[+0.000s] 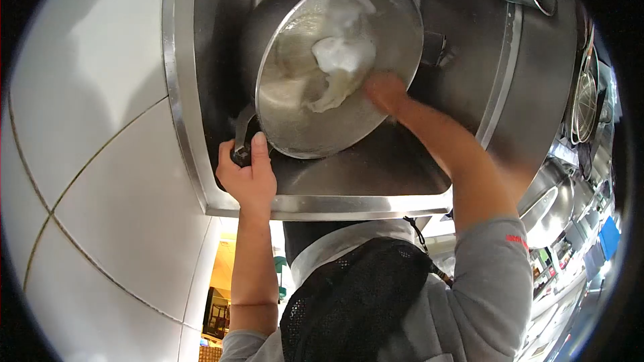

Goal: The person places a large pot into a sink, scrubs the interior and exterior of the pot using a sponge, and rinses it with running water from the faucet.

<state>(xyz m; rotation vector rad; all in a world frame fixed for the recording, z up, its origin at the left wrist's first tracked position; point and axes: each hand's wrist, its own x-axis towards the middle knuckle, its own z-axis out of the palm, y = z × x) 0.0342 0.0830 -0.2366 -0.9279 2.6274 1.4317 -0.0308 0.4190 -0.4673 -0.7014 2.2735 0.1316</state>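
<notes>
White tiles: they fill the left side (87, 228), with dark grout lines running between them and a soft shadow near the top.
Sink: the metal basin takes up the middle, its bright rim (335, 206) running between the person's body and the pan.
Person: grey short sleeves (493, 275) with a little red lettering on the right one, and a black mesh piece (355, 295) in front of the body.
Pan: the wide, round metal pan (295, 131) sits inside the sink, tilted so that its open side faces me; I cannot tell what it rests on.
Metal bowls: shiny ones (547, 191) stand off to the right, beyond the right arm, well apart from the pan.
Right hand: it reaches in over the pan's rim (386, 92), blurred, near the foam; I cannot tell how far its fingers are open or whether they grip anything.
Left hand: its fingers are curled closed around the handle (249, 173), thumb pointing up beside it.
Foam: a white clump (345, 53) lies inside the pan, trailing toward the lower rim.
Handle: dark at its end (241, 155), at the pan's lower left.
</notes>
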